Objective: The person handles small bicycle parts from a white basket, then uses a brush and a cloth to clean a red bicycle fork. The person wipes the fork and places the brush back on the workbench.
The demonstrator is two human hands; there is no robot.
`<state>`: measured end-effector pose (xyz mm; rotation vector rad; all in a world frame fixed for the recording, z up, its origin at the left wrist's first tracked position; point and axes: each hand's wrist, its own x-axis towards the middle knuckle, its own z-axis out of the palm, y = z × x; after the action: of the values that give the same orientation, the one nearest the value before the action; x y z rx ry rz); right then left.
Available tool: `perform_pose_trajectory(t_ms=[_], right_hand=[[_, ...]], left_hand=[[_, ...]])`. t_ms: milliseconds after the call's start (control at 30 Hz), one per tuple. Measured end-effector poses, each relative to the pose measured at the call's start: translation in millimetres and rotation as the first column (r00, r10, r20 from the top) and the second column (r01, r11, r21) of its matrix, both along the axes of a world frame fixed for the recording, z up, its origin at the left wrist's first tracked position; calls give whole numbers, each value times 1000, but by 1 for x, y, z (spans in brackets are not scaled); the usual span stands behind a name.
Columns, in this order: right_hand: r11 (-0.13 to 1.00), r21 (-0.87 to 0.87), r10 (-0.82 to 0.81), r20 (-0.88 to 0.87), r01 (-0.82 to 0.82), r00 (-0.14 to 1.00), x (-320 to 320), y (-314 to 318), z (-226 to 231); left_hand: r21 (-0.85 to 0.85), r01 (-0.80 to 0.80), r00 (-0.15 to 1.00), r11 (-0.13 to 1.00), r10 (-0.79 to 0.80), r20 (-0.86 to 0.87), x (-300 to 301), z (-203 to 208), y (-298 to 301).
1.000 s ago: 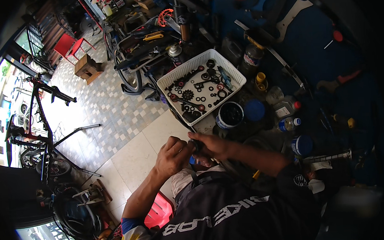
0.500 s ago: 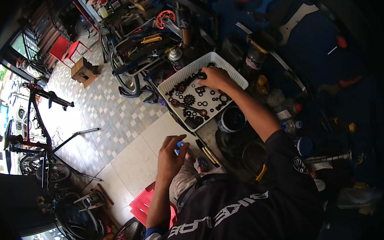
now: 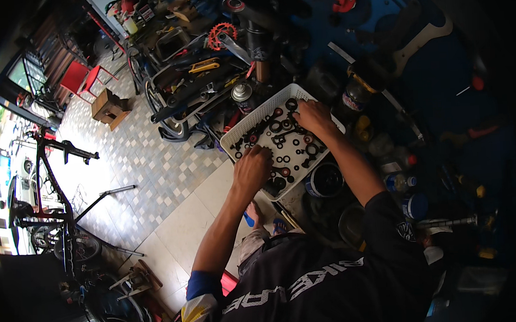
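A white perforated plastic basket (image 3: 258, 113) holds several small dark bicycle parts, among them black rings (image 3: 275, 126) and red-capped pieces. My left hand (image 3: 254, 168) is over the basket's near left side, knuckles up. Its fingers curl down among the parts, and their tips are hidden. At the far right side of the basket is my right hand (image 3: 315, 118). Its fingers are bent closed beside dark parts; what lies between them is hidden. Another black ring (image 3: 291, 104) rests just beyond the right fingertips.
Against the basket's near right side stands a round tub (image 3: 327, 179). A spray can (image 3: 241, 95) is at its far left, with bicycle parts and an orange chainring (image 3: 222, 36) beyond. Bottles (image 3: 400, 181) stand right of my right arm. A bike frame (image 3: 61, 183) stands at left.
My left hand has moved from near my lap up and right into the basket. My right hand has shifted right within it; the dark part it held is no longer visible in its fingers.
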<state>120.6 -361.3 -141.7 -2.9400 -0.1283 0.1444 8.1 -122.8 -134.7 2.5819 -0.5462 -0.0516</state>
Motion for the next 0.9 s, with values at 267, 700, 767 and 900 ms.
perform_pose_trajectory(t_ms=[267, 700, 767, 900], right_hand=[[985, -166, -50, -66, 38, 997, -21, -37, -39], [946, 311, -156, 181, 94, 971, -46, -45, 25], [867, 497, -180, 249, 34, 951, -54, -48, 34], [571, 807, -217, 324, -150, 921, -67, -47, 58]], left_hand=[[365, 193, 977, 911, -143, -158, 66, -41, -29], [-52, 69, 973, 996, -79, -216, 77, -42, -3], [-354, -126, 962, 927, 27, -272, 68, -39, 11], [-736, -491, 808, 465, -72, -585, 40, -7, 24]])
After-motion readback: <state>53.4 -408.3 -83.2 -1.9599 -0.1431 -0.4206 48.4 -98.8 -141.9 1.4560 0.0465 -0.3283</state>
